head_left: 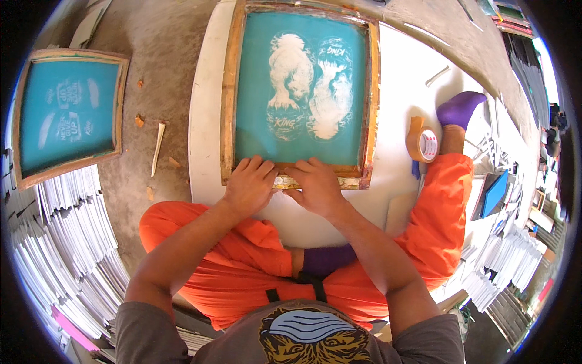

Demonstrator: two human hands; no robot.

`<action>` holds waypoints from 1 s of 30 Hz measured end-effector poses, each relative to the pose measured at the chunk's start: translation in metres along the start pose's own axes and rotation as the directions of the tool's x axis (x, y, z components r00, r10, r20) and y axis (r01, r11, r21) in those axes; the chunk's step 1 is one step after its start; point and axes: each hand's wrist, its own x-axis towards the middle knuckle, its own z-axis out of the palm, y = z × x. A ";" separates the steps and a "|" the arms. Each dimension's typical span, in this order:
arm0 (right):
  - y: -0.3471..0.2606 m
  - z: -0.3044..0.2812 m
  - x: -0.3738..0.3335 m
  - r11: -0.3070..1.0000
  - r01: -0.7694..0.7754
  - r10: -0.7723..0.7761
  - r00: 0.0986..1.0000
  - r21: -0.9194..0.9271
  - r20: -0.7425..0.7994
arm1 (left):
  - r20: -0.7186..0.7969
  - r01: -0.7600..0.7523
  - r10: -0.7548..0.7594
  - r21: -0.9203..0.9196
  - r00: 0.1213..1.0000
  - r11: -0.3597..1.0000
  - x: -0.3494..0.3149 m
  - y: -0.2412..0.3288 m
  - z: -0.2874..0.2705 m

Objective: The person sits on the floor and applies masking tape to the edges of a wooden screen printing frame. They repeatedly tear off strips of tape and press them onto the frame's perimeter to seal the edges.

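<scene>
A wooden screen printing frame (374, 97) with teal mesh lies on a white board in front of me, and two pale animal-shaped designs show on the mesh. My left hand (250, 187) is closed over the near bar, left of its middle, with the fingers bent onto the inner edge. Just right of it, my right hand (318, 187) grips the same bar, its thumb on the near side and its fingers on top. A brown strip lines the inner near edge. What lies under the fingers is hidden.
A roll of brown tape (422, 141) stands right of the frame, beside my purple-socked foot (461, 109). Another screen frame (121, 100) leans at the left against stacked white sheets (73, 224). The white board (206, 121) rests on a dusty floor. Papers and a blue panel (495, 194) lie far right.
</scene>
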 end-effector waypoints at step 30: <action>0.046 -0.046 -0.057 0.942 -0.178 0.220 0.968 -0.284 0.122 | 0.075 -0.026 0.026 -0.001 0.997 1.000 0.007 0.015 0.010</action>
